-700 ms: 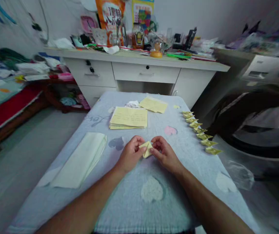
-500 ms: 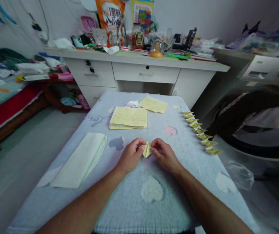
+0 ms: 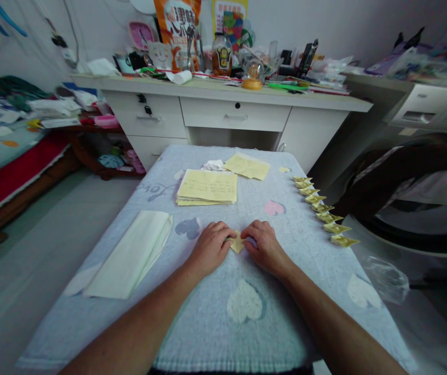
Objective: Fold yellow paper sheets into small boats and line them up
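Between my hands, at the middle of the cloth-covered table, lies a small folded piece of yellow paper, diamond-shaped from above. My left hand pinches its left corner, and my right hand grips the right corner. Fingers of both hands are bent close against the paper and partly cover it. Beyond them sits a stack of yellow paper sheets with faint writing. A row of several small folded yellow paper boats runs along the table's right side.
Left of my hands lies a folded pale green-white sheet. More yellow paper and a crumpled white tissue are at the far end. Behind stands a cluttered white desk; a washing machine is at the right.
The folded yellow paper has gone from raised and creased to lying flatter on the table. My hands have lowered and pressed down at its two sides.
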### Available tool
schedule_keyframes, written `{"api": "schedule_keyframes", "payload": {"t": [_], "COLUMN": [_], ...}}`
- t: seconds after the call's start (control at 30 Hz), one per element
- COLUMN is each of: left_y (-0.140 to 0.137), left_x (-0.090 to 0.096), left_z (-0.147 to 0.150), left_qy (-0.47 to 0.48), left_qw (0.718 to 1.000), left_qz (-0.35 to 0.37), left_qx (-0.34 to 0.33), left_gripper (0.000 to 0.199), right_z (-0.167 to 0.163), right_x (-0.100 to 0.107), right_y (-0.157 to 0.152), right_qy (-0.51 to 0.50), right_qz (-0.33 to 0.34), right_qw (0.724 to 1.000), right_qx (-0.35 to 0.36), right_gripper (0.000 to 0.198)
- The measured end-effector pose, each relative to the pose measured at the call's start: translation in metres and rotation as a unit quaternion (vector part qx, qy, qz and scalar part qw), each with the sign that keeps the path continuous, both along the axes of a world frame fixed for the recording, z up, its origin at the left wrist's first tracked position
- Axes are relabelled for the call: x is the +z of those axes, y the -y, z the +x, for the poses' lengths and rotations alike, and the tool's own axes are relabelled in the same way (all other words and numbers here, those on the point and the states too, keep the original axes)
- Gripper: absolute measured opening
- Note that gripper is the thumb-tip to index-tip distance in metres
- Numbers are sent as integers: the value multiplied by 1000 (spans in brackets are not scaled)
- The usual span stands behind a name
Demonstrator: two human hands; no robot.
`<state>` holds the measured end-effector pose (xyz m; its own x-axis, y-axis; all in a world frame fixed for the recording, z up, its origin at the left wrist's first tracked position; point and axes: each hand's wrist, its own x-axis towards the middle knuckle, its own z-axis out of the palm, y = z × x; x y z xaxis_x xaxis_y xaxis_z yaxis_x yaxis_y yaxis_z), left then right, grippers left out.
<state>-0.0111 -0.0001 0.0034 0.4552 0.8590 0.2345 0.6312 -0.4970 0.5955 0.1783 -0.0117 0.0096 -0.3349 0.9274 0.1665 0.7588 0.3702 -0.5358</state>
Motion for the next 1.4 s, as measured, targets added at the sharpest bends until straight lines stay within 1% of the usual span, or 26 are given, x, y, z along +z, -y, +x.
{"api": "schedule_keyframes", "payload": {"t": [0.13, 0.23, 0.43, 0.6, 0.77, 0.9, 0.97, 1.03, 1.07, 1.17, 1.27, 1.33, 1.4], "left_y": [-1, -2, -3, -3, -3, -4, -4, -5, -5, -4, -3, -3, -3], "left_x": [4, 4, 4, 5, 0, 0, 1, 2, 2, 1, 0, 0, 0], "left_z": [-9, -13, -11, -10, -10, -7, -6, -5, -6, -6, -7, -7, -6], "left_qy": [-5, -6, -2, -1, -6, -14, -14, -14, -14, -12, -8, -10, -14], "left_qw": [998, 997, 998, 997, 998, 999, 999, 999, 999, 999, 999, 999, 999], "left_qz": [-17, -25, -24, -21, -2, 7, 7, 7, 7, 11, 16, 17, 19], "left_qx": [-55, -68, -63, -68, -64, -50, -46, -48, -51, -50, -36, -37, -42], "left_gripper": [27, 32, 24, 5, 8, 10, 12, 13, 14, 11, 12, 9, 9], "right_z": [5, 6, 6, 7, 6, 3, 3, 2, 2, 1, 0, 0, -1], "right_x": [6, 8, 3, 2, -2, -3, -1, 0, 0, -3, -7, -8, -8], "right_y": [2, 3, 1, 0, -3, -4, -4, -3, -2, -2, -4, -5, -5], "right_qy": [1, 4, -2, -2, 3, 7, 6, 4, 5, 4, 1, 3, 6], "right_qz": [-14, -13, 12, 42, 56, 33, 23, 18, 17, 28, 46, 54, 59], "right_qw": [998, 997, 997, 995, 994, 997, 998, 998, 998, 998, 996, 995, 994], "right_qx": [61, 70, 76, 89, 89, 74, 65, 60, 60, 65, 75, 87, 94], "right_gripper": [27, 30, 20, 8, 11, 13, 10, 7, 9, 13, 13, 14, 14]}}
